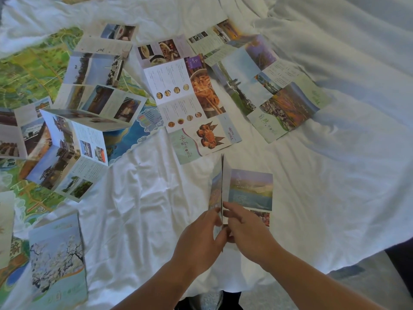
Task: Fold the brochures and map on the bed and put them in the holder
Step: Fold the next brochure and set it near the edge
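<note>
the person is mid-fold on one brochure (251,191) near the front edge of the bed (145,209). some of its panels stand up on edge in a thin stack, and the rest lies flat on the sheet to the right. the left hand (201,238) and right hand (248,233) pinch that upright stack from either side, fingers meeting at its lower end.

so this looks like the folding step with most of the job left. the next move probably calls for bringing the flat panel and the stack together, lining up the edges, then pressing the creases down so it stays shut.

the food brochure (185,95) and the nature brochure (279,95) lie spread open further up the bed. a long accordion brochure (85,121) zigzags on the left, on top of the map (29,70).

the holder isn't in view anywhere. the map is half buried and cut off at the left edge. the blossom-cover brochure (58,258) at lower left looks folded, but that's hard to confirm. the pinched stack is seen edge-on, so the panel count can't be told, and the print is too blurry to read.
</note>
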Motion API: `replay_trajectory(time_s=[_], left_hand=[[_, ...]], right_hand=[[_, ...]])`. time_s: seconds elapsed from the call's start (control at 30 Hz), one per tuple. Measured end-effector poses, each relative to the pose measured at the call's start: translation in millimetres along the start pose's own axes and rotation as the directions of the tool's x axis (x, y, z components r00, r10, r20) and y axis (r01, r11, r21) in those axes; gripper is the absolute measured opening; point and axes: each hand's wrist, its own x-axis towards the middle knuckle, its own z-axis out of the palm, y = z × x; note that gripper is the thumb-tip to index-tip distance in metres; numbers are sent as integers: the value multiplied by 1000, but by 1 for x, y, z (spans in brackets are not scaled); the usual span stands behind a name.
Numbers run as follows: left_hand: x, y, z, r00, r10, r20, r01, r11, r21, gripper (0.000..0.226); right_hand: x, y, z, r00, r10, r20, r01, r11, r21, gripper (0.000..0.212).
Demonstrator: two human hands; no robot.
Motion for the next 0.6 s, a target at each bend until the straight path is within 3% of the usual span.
replay_trajectory(time_s=[0.27,0.6], left_hand=[[5,4,2,1000,-1,-16,2,998,68,12],[6,7,11,999,-23,-22,26,994,103,16]], right_hand=[[-2,12,-24,995,-14,-101,1,991,-132,36],[1,49,-64,975,70,-210,-112,974,-199,25]])
